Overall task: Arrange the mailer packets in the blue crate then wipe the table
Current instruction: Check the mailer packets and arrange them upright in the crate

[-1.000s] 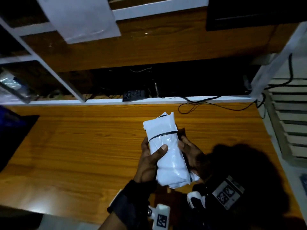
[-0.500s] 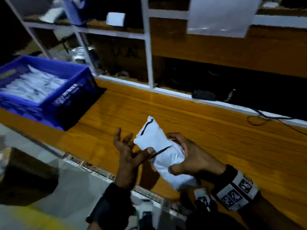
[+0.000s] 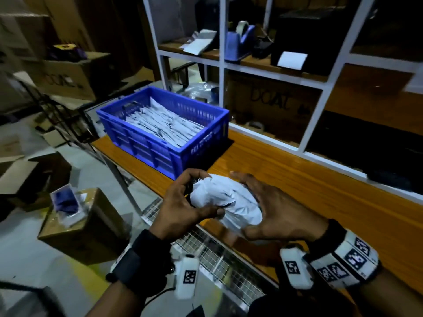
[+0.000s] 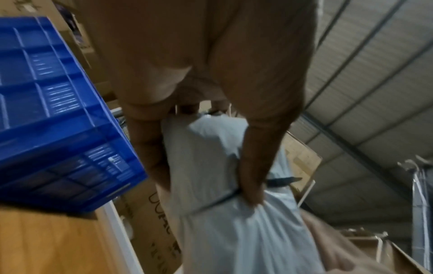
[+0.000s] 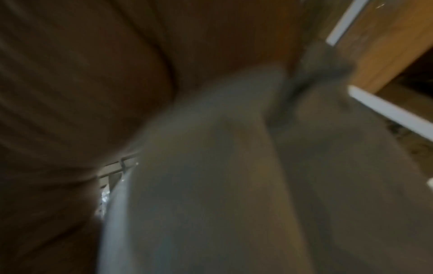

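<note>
In the head view a white mailer packet (image 3: 219, 191) with a black band hangs over the front edge of the wooden table (image 3: 320, 191). My left hand (image 3: 199, 197) grips its left end, thumb across the front. My right hand (image 3: 242, 202) cups its right side with spread, fairly straight fingers. The blue crate (image 3: 160, 143) stands on the table's left end just beyond the hands, with several white packets (image 3: 164, 124) lying in it. The left wrist view shows my left hand (image 4: 206, 187) pinching the packet (image 4: 222, 166) beside the crate (image 4: 46, 92). In the right wrist view the packet (image 5: 234, 166) is a blur.
A white shelf frame (image 3: 315, 115) rises behind the table with a blue tape dispenser (image 3: 238, 42) and a black printer (image 3: 304, 42). Cardboard boxes (image 3: 75, 227) stand on the floor to the left. A wire mesh rack (image 3: 206, 245) sits under the table's front edge.
The view has swung left and the crate now sits close ahead. The packet has moved left toward it. My left hand has closed on it again and my right hand's fingers have loosened.
</note>
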The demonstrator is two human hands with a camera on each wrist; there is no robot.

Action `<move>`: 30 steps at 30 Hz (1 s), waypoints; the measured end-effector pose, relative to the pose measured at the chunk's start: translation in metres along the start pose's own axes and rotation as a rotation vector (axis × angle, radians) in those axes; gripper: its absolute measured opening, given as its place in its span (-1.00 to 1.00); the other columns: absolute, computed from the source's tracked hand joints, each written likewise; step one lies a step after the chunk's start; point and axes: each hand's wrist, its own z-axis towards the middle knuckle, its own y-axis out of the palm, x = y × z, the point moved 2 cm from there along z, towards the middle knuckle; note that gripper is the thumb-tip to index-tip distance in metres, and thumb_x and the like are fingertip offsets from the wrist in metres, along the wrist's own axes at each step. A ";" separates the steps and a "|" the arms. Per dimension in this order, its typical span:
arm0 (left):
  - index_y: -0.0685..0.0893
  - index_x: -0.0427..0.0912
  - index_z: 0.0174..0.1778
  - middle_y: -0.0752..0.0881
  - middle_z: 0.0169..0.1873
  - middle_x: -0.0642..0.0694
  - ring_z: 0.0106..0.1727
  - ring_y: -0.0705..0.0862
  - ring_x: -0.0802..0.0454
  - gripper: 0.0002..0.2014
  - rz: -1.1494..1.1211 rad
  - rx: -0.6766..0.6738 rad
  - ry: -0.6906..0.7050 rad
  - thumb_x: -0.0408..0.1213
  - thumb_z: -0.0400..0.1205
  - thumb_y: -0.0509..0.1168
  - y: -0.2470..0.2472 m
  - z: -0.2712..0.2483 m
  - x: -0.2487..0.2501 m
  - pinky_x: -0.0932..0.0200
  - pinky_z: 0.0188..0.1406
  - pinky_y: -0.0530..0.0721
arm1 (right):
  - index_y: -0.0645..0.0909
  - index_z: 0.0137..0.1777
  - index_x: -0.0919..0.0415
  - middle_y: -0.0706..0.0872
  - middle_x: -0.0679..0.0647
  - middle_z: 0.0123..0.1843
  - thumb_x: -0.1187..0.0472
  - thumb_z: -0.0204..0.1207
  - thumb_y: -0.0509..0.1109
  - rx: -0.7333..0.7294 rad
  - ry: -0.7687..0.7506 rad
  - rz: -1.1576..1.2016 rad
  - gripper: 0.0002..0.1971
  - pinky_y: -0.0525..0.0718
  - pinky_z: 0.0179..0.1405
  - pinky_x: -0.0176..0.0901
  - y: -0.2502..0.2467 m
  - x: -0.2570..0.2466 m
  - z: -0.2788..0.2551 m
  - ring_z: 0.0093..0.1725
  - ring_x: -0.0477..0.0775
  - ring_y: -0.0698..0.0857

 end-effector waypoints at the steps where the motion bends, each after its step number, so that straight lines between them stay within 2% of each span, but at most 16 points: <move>1: 0.57 -0.25 0.25 0.78 0.05 -0.33 -0.06 0.86 -0.35 -0.36 -0.026 0.019 0.012 -0.60 0.32 0.69 -0.008 0.008 -0.003 -0.29 -0.20 0.87 | -0.09 0.76 -0.36 0.36 -0.25 0.71 -0.23 0.20 0.69 0.007 0.008 -0.030 0.25 0.60 0.41 -0.17 0.002 0.001 0.014 0.59 -0.21 0.46; 4: 0.55 -0.30 0.26 0.75 0.14 -0.35 0.09 0.83 -0.40 -0.39 -0.062 0.036 0.041 -0.61 0.36 0.67 -0.037 0.040 -0.004 -0.44 -0.08 0.83 | -0.13 0.74 -0.43 0.44 -0.28 0.64 -0.38 0.09 0.67 0.074 0.048 -0.073 0.32 0.71 0.31 -0.05 0.002 0.005 0.054 0.48 -0.17 0.58; 5: 0.54 -0.31 0.27 0.75 0.14 -0.33 0.08 0.82 -0.41 -0.40 -0.052 0.029 0.042 -0.61 0.38 0.65 -0.049 0.054 -0.005 -0.45 -0.08 0.82 | -0.08 0.72 -0.47 0.49 -0.35 0.57 -0.36 0.10 0.67 0.092 0.047 -0.062 0.27 0.74 0.23 -0.09 -0.001 0.008 0.067 0.38 -0.24 0.62; 7: 0.50 -0.34 0.31 0.80 0.03 -0.14 -0.04 0.85 -0.29 -0.40 0.016 0.016 0.036 -0.65 0.42 0.61 -0.074 0.087 -0.001 -0.40 -0.15 0.83 | 0.09 0.63 -0.58 0.59 -0.48 0.39 -0.29 0.15 0.68 0.128 0.032 -0.008 0.10 0.75 0.13 -0.17 -0.011 0.015 0.092 0.23 -0.38 0.66; 9: 0.49 -0.29 0.34 0.80 0.02 -0.04 0.00 0.84 -0.14 -0.34 0.147 -0.041 0.042 -0.62 0.40 0.64 -0.094 0.125 0.007 -0.21 -0.05 0.86 | 0.19 0.51 -0.65 0.63 -0.55 0.28 -0.28 0.18 0.66 0.159 0.036 0.000 -0.05 0.75 0.11 -0.18 -0.024 0.021 0.124 0.19 -0.44 0.66; 10: 0.50 -0.23 0.38 0.78 0.08 -0.05 0.08 0.82 -0.06 -0.29 0.231 -0.088 0.044 -0.57 0.38 0.68 -0.104 0.146 0.013 -0.02 0.00 0.84 | 0.23 0.50 -0.62 0.64 -0.54 0.27 -0.27 0.18 0.65 0.175 0.041 0.000 -0.08 0.74 0.11 -0.17 -0.031 0.023 0.142 0.18 -0.43 0.67; 12: 0.49 -0.08 0.49 0.74 0.12 0.08 0.11 0.76 0.29 -0.17 0.428 -0.195 0.066 -0.41 0.35 0.74 -0.123 0.190 0.027 0.42 0.01 0.68 | 0.33 0.53 -0.46 0.70 -0.43 0.27 -0.20 0.16 0.64 0.229 0.040 -0.011 -0.10 0.73 0.07 -0.18 -0.046 0.021 0.177 0.16 -0.37 0.70; 13: 0.46 -0.01 0.55 0.74 0.12 0.15 0.10 0.74 0.40 -0.12 0.532 -0.243 0.101 -0.28 0.35 0.75 -0.133 0.213 0.034 0.49 0.02 0.63 | 0.36 0.54 -0.40 0.72 -0.38 0.26 -0.18 0.15 0.64 0.266 0.042 -0.041 -0.10 0.71 0.04 -0.25 -0.054 0.020 0.195 0.14 -0.36 0.70; 14: 0.45 0.06 0.60 0.74 0.15 0.18 0.13 0.72 0.43 -0.08 0.644 -0.291 0.155 -0.10 0.34 0.75 -0.143 0.239 0.041 0.43 0.08 0.65 | 0.39 0.52 -0.36 0.73 -0.35 0.25 -0.16 0.15 0.63 0.312 0.043 -0.074 -0.12 0.68 0.03 -0.35 -0.062 0.020 0.213 0.12 -0.36 0.70; 15: 0.46 0.11 0.61 0.75 0.21 0.15 0.21 0.72 0.35 -0.06 0.767 -0.332 0.211 0.11 0.33 0.71 -0.151 0.266 0.046 0.27 0.19 0.69 | 0.42 0.50 -0.32 0.72 -0.31 0.24 -0.16 0.14 0.62 0.355 0.043 -0.104 -0.15 0.65 0.04 -0.39 -0.071 0.021 0.231 0.13 -0.33 0.69; 17: 0.54 0.14 0.56 0.73 0.30 0.02 0.30 0.70 0.10 -0.13 0.954 -0.399 0.295 0.34 0.32 0.56 -0.166 0.322 0.046 0.04 0.27 0.67 | 0.39 0.52 -0.28 0.66 -0.20 0.28 -0.24 0.11 0.56 0.416 0.076 -0.178 -0.12 0.69 0.15 -0.18 -0.085 0.024 0.268 0.22 -0.13 0.69; 19: 0.59 0.16 0.50 0.70 0.25 -0.05 0.28 0.67 -0.02 -0.24 1.049 -0.440 0.317 0.28 0.37 0.59 -0.176 0.374 0.033 -0.02 0.21 0.67 | 0.31 0.58 -0.29 0.60 -0.12 0.30 -0.29 0.12 0.51 0.431 0.166 -0.248 -0.06 0.71 0.17 0.01 -0.096 0.028 0.303 0.26 0.02 0.69; 21: 0.60 0.21 0.47 0.67 0.19 -0.03 0.23 0.69 -0.08 -0.29 1.080 -0.441 0.357 0.22 0.39 0.61 -0.186 0.422 0.011 -0.05 0.15 0.69 | 0.27 0.61 -0.25 0.58 -0.05 0.30 -0.22 0.18 0.55 0.429 0.244 -0.303 -0.06 0.71 0.16 0.02 -0.099 0.034 0.338 0.25 0.10 0.69; 24: 0.62 0.16 0.41 0.68 0.14 -0.05 0.18 0.74 -0.20 -0.30 1.078 -0.452 0.457 0.22 0.33 0.56 -0.199 0.479 -0.032 -0.13 0.09 0.72 | 0.20 0.60 -0.22 0.54 0.02 0.31 -0.13 0.21 0.55 0.428 0.360 -0.432 -0.07 0.73 0.14 0.10 -0.095 0.039 0.384 0.24 0.22 0.66; 28: 0.56 -0.02 0.35 0.66 0.17 -0.12 0.05 0.75 -0.32 -0.28 1.177 -0.475 0.572 0.10 0.26 0.49 -0.211 0.510 -0.084 -0.13 -0.19 0.73 | 0.27 0.55 -0.10 0.47 0.10 0.34 0.02 0.27 0.59 0.387 0.568 -0.629 -0.14 0.73 -0.02 0.14 -0.076 0.038 0.436 0.23 0.30 0.59; 30: 0.48 -0.05 0.35 0.59 0.22 -0.12 0.10 0.71 -0.31 -0.25 1.251 -0.550 0.548 0.02 0.23 0.53 -0.214 0.518 -0.107 -0.10 -0.28 0.68 | 0.34 0.47 -0.03 0.46 0.12 0.26 0.05 0.23 0.65 0.344 0.667 -0.729 -0.19 0.70 -0.04 0.16 -0.060 0.037 0.457 0.17 0.31 0.59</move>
